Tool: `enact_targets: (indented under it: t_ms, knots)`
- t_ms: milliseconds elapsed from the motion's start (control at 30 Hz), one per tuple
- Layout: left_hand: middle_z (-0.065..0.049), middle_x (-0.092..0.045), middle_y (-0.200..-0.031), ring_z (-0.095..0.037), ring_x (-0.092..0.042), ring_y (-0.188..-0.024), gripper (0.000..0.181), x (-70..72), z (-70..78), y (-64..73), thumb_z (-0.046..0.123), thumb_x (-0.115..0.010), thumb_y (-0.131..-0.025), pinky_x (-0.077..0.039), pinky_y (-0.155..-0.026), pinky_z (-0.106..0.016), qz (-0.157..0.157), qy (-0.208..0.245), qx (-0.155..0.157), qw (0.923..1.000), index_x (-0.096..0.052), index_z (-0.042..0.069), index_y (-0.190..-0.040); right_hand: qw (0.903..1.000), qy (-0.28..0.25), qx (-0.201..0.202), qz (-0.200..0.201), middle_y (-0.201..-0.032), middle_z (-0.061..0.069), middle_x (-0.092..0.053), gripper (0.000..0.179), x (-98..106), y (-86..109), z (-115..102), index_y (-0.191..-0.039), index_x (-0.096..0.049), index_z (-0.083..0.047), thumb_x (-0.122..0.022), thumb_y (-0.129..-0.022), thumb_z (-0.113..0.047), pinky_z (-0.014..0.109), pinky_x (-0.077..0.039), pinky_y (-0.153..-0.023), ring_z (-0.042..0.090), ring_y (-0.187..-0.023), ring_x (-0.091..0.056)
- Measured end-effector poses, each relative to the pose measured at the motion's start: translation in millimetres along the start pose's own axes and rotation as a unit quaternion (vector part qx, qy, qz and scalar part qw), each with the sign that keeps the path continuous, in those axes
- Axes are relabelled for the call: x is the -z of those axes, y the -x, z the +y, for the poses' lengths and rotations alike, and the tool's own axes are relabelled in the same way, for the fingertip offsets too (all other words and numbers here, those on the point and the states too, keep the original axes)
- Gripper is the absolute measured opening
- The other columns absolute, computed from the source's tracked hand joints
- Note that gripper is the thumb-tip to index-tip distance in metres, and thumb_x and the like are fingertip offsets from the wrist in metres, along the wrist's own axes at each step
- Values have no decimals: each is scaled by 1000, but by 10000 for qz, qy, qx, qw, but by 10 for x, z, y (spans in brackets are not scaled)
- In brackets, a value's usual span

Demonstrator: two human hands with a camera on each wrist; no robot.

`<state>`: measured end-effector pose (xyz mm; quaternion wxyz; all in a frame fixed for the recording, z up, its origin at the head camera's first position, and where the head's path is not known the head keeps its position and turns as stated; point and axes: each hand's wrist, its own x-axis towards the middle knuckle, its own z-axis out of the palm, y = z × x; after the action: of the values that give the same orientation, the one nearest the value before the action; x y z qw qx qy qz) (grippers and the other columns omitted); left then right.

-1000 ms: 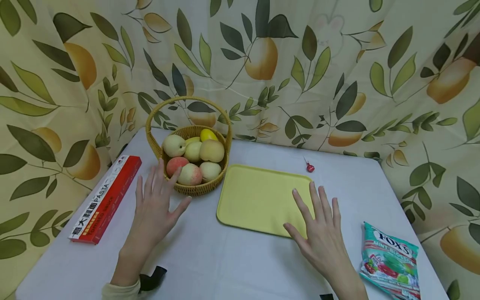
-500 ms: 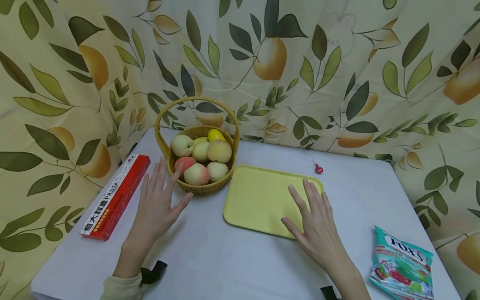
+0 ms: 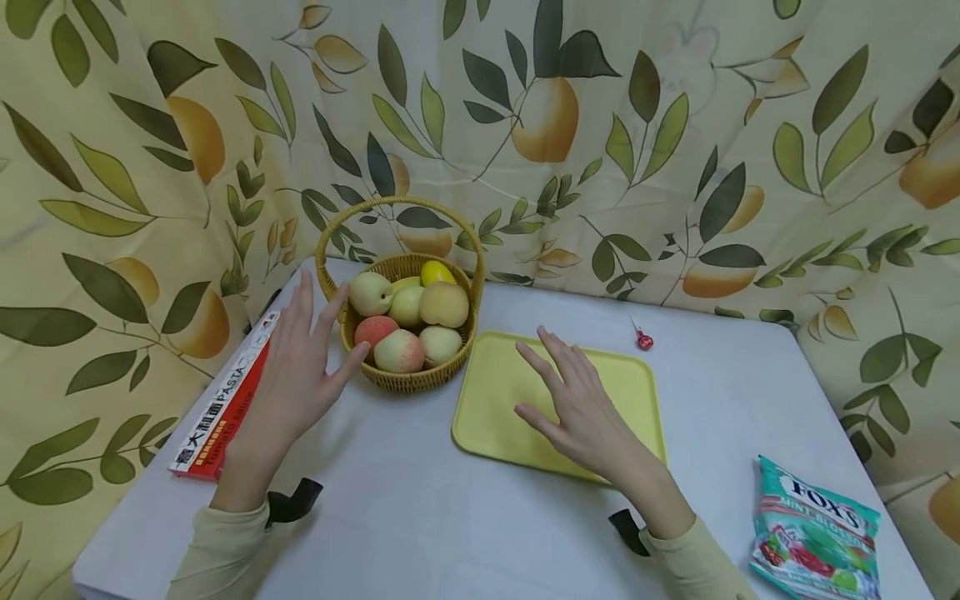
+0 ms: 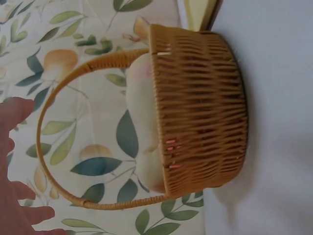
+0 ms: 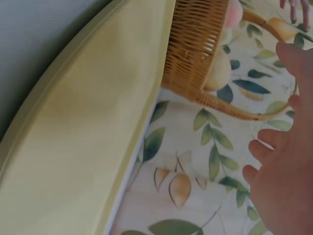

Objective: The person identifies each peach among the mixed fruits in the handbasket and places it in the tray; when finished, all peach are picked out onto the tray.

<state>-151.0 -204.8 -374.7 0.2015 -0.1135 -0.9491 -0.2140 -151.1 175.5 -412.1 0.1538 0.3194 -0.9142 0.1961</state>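
My left hand (image 3: 296, 371), fingers spread and holding nothing, is raised between the pasta box (image 3: 225, 408) and the wicker basket (image 3: 411, 381); it hides part of the box. Several peaches (image 3: 400, 351), pears (image 3: 371, 293) and a yellow lemon-like fruit (image 3: 437, 272) fill the basket. In the left wrist view the basket (image 4: 200, 112) shows side-on, with the left fingers (image 4: 34, 214) apart from its handle. Above the yellow tray (image 3: 487, 400) hovers my right hand (image 3: 577, 408), empty, fingers extended. The right wrist view has the tray (image 5: 98, 112) below that hand (image 5: 283, 161).
A red-wrapped lollipop (image 3: 644, 340) lies behind the tray's right corner. At the right table edge is a green bag of Fox's candy (image 3: 817, 529). A fruit-patterned curtain (image 3: 555, 125) borders the white-covered table (image 3: 450, 533) at the back and left.
My left hand has moved up and slightly left, now covering part of the pasta box. The right hand has shifted left over the tray. The head view has turned a little left.
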Motion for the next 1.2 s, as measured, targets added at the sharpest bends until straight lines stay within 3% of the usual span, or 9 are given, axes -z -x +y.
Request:
enact_targets:
  t_ms: [300,567,667,900,1033,1200]
  knots:
    - [-16,4,-174,-55,-18,-154,84,34,-185,-205,40,-62,-101,-24,-116,-78,-12,395,73,9992,-9,33,-166,9981,-206,452,-376,-171,12,-21,76,-197,-333,-58,-164,-26,-25,-63,-100,-43,59,-25,-126,33,-156,-29]
    - [-14,7,-174,-58,-26,-150,86,58,-320,-355,46,-59,-102,-27,-113,-79,-109,665,238,9974,-3,33,-166,9963,-241,739,-365,-170,13,-23,73,-262,-646,-146,-163,-25,-26,-61,-102,-43,57,-31,-125,34,-157,-28]
    - [-14,8,-174,-55,-22,-153,87,74,-379,-402,47,-58,-103,-25,-116,-77,-153,853,269,9959,-1,31,-167,9951,-252,876,-376,-169,17,-26,71,-286,-768,-192,-163,-27,-25,-60,-102,-43,57,-34,-123,36,-155,-31]
    - [-11,9,-174,-43,-2,-160,90,92,-528,-477,37,-58,-104,-10,-125,-70,-303,1567,241,9869,6,27,-166,9941,-316,920,-481,-168,19,-26,70,-330,-1040,-304,-163,-27,-26,-59,-103,-43,55,-37,-122,36,-153,-35]
    - [-7,7,-175,-42,-5,-160,89,72,-565,-502,34,-57,-105,-12,-124,-71,-454,1971,463,9782,9,30,-165,9930,-424,943,-564,-169,19,-25,67,-365,-1145,-344,-162,-28,-23,-57,-104,-41,57,-37,-122,37,-153,-34]
    - [-2,8,-175,-41,-11,-160,88,-40,-583,-614,42,-55,-105,-18,-122,-72,-515,2372,752,9672,11,36,-164,9938,-499,812,-571,-169,16,-24,65,-432,-1240,-341,-162,-29,-21,-55,-105,-42,58,-36,-122,34,-157,-27]
